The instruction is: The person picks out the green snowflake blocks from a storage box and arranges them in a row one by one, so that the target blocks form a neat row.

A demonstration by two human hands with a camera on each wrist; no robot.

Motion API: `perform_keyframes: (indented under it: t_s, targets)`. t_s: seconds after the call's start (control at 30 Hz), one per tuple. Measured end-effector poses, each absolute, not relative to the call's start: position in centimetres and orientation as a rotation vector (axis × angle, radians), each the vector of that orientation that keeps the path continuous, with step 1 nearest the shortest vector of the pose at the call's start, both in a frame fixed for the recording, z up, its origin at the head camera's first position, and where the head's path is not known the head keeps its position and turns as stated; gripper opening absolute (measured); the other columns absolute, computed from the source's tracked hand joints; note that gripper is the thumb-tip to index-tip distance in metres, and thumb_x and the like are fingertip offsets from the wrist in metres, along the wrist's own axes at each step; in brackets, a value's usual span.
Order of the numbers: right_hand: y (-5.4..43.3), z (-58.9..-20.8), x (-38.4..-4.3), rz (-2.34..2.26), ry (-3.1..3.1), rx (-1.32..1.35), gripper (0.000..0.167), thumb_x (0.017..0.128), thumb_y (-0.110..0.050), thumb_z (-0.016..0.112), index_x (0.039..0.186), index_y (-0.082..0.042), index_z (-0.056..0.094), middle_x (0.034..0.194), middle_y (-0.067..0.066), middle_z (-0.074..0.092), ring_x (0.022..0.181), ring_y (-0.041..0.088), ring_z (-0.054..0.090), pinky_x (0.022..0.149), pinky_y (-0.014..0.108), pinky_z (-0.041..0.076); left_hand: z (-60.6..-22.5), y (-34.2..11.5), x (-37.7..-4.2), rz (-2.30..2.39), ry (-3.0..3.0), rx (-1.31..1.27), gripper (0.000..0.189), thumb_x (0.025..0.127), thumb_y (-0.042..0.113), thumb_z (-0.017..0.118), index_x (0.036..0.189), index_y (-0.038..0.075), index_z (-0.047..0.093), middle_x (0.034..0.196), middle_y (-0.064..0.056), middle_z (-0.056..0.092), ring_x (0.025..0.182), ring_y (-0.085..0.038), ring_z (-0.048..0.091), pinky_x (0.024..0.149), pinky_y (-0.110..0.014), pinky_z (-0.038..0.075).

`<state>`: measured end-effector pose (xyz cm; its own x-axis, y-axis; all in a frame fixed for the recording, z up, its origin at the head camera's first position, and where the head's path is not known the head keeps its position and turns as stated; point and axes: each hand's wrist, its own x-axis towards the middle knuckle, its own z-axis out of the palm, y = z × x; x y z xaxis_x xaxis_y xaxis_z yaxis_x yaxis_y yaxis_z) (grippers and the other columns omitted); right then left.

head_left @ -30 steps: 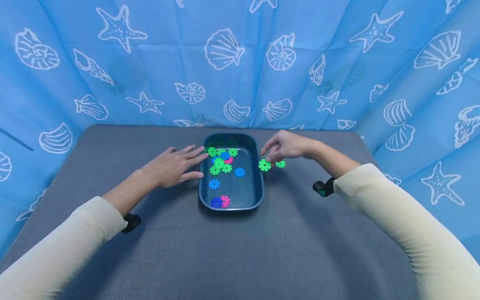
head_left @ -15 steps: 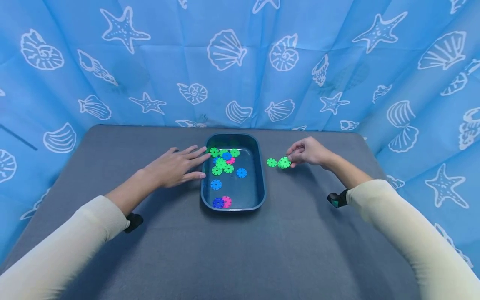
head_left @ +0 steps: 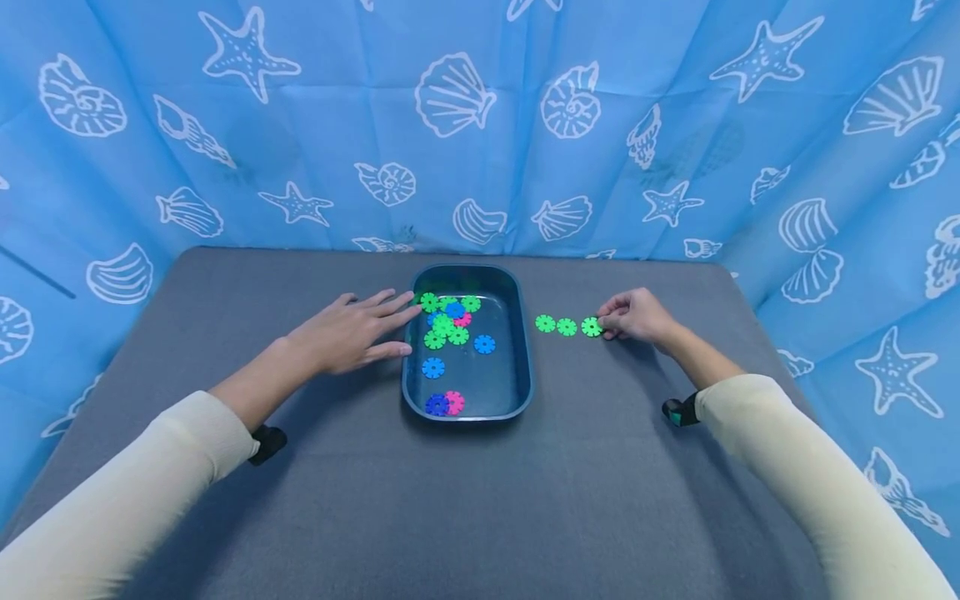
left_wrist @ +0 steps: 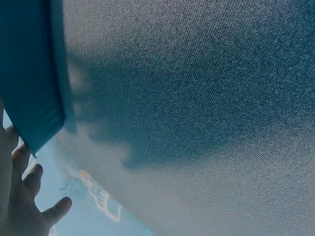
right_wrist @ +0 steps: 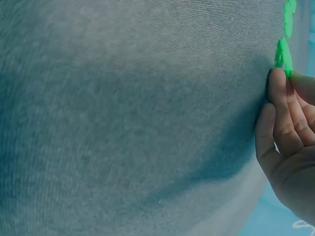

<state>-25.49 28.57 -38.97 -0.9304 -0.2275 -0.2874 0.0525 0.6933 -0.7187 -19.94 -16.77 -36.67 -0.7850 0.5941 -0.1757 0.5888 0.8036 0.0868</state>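
Observation:
My right hand (head_left: 639,317) pinches a green notched plastic disc (head_left: 591,327) by its edge, low over the table right of the tray. Two more green discs (head_left: 556,325) lie to its left in a row with it. In the right wrist view, thumb and fingertips meet at the edge of the green disc (right_wrist: 282,55). My left hand (head_left: 356,333) has its fingers spread at the left rim of a dark blue tray (head_left: 501,383). From the left wrist, the hand (left_wrist: 24,201) shows beside the tray's outer wall (left_wrist: 29,69).
In the tray lie a pile of green discs (head_left: 442,327), several blue discs (head_left: 484,344), and a pink disc (head_left: 454,403) beside a dark blue one (head_left: 437,405). Grey cloth covers the table (head_left: 480,508). A blue shell-print curtain (head_left: 480,150) hangs behind.
My right hand has moved right, away from the tray. The disc it carried over the first ones now sits at the right end of the row. The left hand stays put.

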Motion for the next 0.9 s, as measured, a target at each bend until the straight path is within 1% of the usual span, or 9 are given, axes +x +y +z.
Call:
perform_keyframes:
  t_s: [0.13,0.3,0.43,0.57,0.7,0.83,0.9]
  targets:
    - [28.4,-39.4,-25.5,-1.061,2.604,-0.156,0.021,0.097,-0.008,0.064,0.106,0.011,0.067,0.083,0.013,0.073,0.069,0.013,0.069,0.062,0.027,0.054,-36.6,-16.8,-19.9,0.049,2.796,0.924,0.074,0.1,0.058,0.046,0.159,0.019,0.025,0.165,-0.008,0.018,0.151,-0.034,0.015,0.111,-0.069,0.022]
    - [28.2,-39.6,-25.5,-1.024,2.651,-0.193,0.019,0.097,-0.007,0.063,0.103,0.011,0.068,0.081,0.013,0.072,0.067,0.013,0.067,0.059,0.025,0.052,-36.7,-16.8,-20.0,0.057,2.797,0.925,0.074,0.1,0.058,0.046,0.159,0.019,0.025,0.165,-0.007,0.018,0.151,-0.034,0.015,0.111,-0.07,0.021]
    - [28.0,-39.5,-25.7,-0.995,2.67,-0.187,0.021,0.099,-0.009,0.06,0.102,0.01,0.069,0.082,0.013,0.072,0.067,0.015,0.067,0.058,0.024,0.052,-36.6,-16.8,-20.0,0.047,2.797,0.928,0.074,0.1,0.059,0.046,0.159,0.02,0.025,0.165,-0.008,0.018,0.151,-0.034,0.016,0.111,-0.07,0.021]
    - [26.9,-38.6,-26.0,-0.963,2.704,-0.184,0.026,0.1,-0.011,0.055,0.103,0.01,0.07,0.085,0.017,0.071,0.07,0.02,0.069,0.058,0.024,0.052,-36.5,-16.9,-20.1,0.021,2.801,0.939,0.074,0.1,0.059,0.046,0.159,0.02,0.026,0.165,-0.008,0.019,0.151,-0.034,0.017,0.111,-0.069,0.022]
    - [24.9,-36.8,-26.4,-0.974,2.725,-0.208,0.029,0.101,-0.012,0.053,0.107,0.01,0.07,0.091,0.022,0.071,0.076,0.028,0.07,0.062,0.026,0.052,-36.3,-16.7,-20.1,0.017,2.796,0.963,0.074,0.1,0.059,0.047,0.159,0.019,0.028,0.165,-0.008,0.02,0.151,-0.034,0.016,0.111,-0.068,0.023]
    - [22.4,-35.1,-26.8,-1.055,2.69,-0.257,0.029,0.102,-0.014,0.054,0.104,0.009,0.07,0.093,0.023,0.07,0.078,0.029,0.07,0.071,0.034,0.058,-36.0,-16.6,-20.2,0.003,2.792,0.976,0.073,0.1,0.059,0.048,0.158,0.018,0.03,0.164,-0.009,0.022,0.151,-0.034,0.017,0.111,-0.068,0.023]
    - [21.1,-34.4,-27.0,-1.115,2.656,-0.277,0.027,0.102,-0.014,0.054,0.104,0.009,0.07,0.092,0.021,0.07,0.079,0.029,0.07,0.073,0.036,0.059,-35.9,-16.6,-20.2,-0.005,2.79,0.971,0.073,0.1,0.058,0.048,0.158,0.018,0.031,0.164,-0.01,0.022,0.151,-0.034,0.017,0.111,-0.068,0.023]
